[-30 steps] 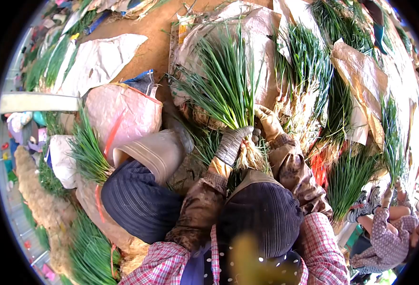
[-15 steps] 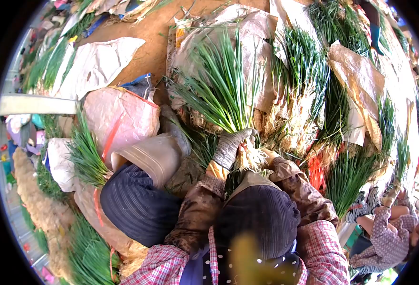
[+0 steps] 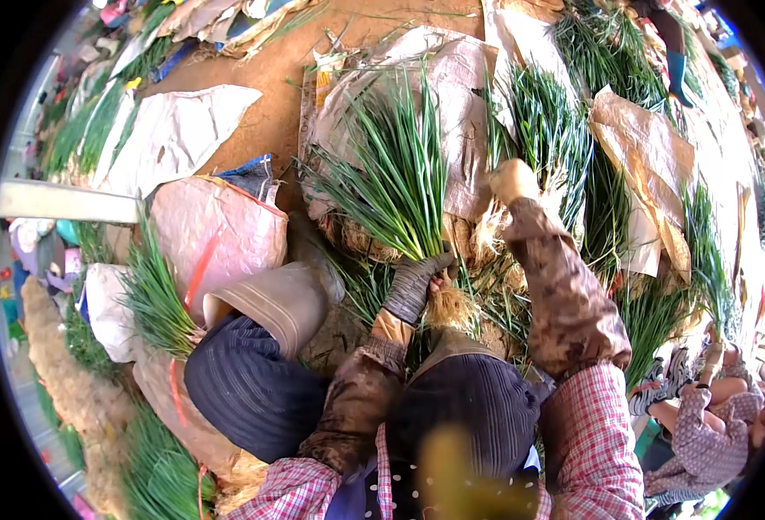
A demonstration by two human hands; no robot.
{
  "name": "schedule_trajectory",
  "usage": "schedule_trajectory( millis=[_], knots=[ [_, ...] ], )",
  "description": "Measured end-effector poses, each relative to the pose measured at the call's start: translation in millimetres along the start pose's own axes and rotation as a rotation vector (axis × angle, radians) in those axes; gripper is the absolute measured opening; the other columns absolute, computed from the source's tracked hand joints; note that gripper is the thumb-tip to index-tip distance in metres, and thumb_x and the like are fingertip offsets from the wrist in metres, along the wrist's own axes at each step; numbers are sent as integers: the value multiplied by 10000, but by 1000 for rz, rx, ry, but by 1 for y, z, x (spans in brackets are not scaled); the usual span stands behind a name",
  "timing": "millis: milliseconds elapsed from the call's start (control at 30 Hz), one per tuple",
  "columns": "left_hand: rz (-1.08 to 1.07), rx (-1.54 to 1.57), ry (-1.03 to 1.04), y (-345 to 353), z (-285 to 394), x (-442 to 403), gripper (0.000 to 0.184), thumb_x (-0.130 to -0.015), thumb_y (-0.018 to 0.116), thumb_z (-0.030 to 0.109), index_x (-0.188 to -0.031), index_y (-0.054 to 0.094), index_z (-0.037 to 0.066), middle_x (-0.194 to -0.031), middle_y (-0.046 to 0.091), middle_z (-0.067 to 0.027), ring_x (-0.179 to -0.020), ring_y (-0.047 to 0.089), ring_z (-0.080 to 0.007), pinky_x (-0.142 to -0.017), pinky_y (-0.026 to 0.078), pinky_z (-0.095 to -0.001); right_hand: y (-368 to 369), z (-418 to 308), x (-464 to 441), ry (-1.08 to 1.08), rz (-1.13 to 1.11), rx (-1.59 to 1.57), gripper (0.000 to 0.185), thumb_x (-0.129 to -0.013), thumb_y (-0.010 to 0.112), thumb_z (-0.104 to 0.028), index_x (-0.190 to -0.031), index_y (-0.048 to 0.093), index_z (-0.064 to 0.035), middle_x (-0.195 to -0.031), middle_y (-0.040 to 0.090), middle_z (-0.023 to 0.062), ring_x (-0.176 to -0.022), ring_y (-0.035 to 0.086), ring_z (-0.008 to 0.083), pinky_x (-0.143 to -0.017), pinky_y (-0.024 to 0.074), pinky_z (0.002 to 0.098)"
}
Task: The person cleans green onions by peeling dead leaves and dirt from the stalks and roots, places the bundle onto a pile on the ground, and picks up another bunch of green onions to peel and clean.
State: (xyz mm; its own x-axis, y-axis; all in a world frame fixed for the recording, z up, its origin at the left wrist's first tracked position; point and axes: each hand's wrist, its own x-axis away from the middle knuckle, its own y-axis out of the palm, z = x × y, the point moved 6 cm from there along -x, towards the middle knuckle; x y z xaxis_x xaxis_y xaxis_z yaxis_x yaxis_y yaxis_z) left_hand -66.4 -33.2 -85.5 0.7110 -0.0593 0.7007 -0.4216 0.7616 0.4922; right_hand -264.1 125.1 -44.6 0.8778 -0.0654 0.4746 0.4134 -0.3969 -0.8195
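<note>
My left hand [image 3: 419,284], in a grey glove, is closed around the lower stems of a bunch of long green onions [image 3: 400,178]. The leaves fan up and to the left, and the pale roots [image 3: 451,308] hang below the fist. Stretched forward on the right, my right hand [image 3: 514,181] wears a light glove and is at the pile of green onions [image 3: 549,130]. Pale roots show just below that hand, but its fingertips are too hard to make out to tell what they hold.
A pinkish sack [image 3: 218,230] stands left of my boot [image 3: 283,295]. Brown sheeting [image 3: 642,156] lies over onions at the right. Another person [image 3: 703,433] sits at the lower right. A pale bar [image 3: 66,200] juts in from the left.
My right hand has moved from beside the held bunch, down near my knee, forward and right to the pile. My left hand still holds the bunch, slightly lower in view.
</note>
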Motion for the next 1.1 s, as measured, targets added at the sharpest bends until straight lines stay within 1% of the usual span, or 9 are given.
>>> schedule_trajectory(
  millis=[200,267,400,533,800,833,933,1000,1100],
  knots=[
    [-22,-122,-98,-4,-22,-6,187,-767,740,143,-909,665,48,-641,621,-1,-400,468,-47,-356,364,-153,72,1,103,-287,-203,-368,207,-850,615,-259,-932,703,-90,-898,687,111,-729,655,223,-701,538,331],
    [12,-143,-28,5,-9,5,150,-781,723,137,-881,658,46,-640,617,-2,-403,463,-49,-354,364,-163,57,-5,125,-406,94,-197,248,-822,647,-277,-935,702,-63,-843,683,137,-719,656,256,-692,526,340],
    [80,-218,121,12,-4,8,110,-802,696,130,-830,640,39,-634,605,0,-406,450,-51,-345,357,-182,60,11,138,-307,268,-319,233,-803,674,-239,-907,695,-32,-780,677,123,-672,646,221,-663,513,330],
    [130,-260,32,14,-16,5,136,-784,711,111,-848,624,28,-625,591,-18,-388,463,-75,-321,370,-204,91,38,132,218,-37,-1119,233,-798,708,-140,-889,650,67,-743,658,79,-629,587,110,-563,483,228],
    [8,-99,117,11,-28,-7,114,-805,683,111,-830,605,31,-630,598,-32,-414,500,-89,-346,404,-223,134,70,103,213,-28,-1038,172,-804,693,-82,-867,636,68,-729,651,100,-601,572,142,-542,480,255],
    [-47,-64,176,20,-12,2,137,-801,690,114,-861,611,20,-672,617,-49,-451,520,-87,-374,411,-199,156,101,82,-8,-4,-915,228,-823,680,-169,-880,650,49,-745,663,145,-590,595,176,-560,496,283],
    [-218,64,351,45,43,33,211,-791,705,133,-922,606,1,-790,650,-78,-584,581,-82,-446,435,-161,214,109,90,258,-837,-1331,311,-908,603,-254,-1046,573,22,-888,627,73,-756,579,119,-618,486,237],
    [-218,51,309,34,40,24,231,-787,709,127,-948,602,1,-809,652,-81,-613,598,-89,-448,440,-157,221,120,66,-844,-159,136,387,-894,537,-342,-1129,585,-38,-993,646,99,-749,635,205,-641,525,285],
    [-120,164,144,1,0,-9,270,-750,728,67,-965,585,-10,-785,638,-99,-674,634,-177,-532,534,-258,122,84,50,-495,152,216,354,-844,649,-340,-1062,570,-73,-752,627,66,-577,580,173,-507,476,319]
  ],
)
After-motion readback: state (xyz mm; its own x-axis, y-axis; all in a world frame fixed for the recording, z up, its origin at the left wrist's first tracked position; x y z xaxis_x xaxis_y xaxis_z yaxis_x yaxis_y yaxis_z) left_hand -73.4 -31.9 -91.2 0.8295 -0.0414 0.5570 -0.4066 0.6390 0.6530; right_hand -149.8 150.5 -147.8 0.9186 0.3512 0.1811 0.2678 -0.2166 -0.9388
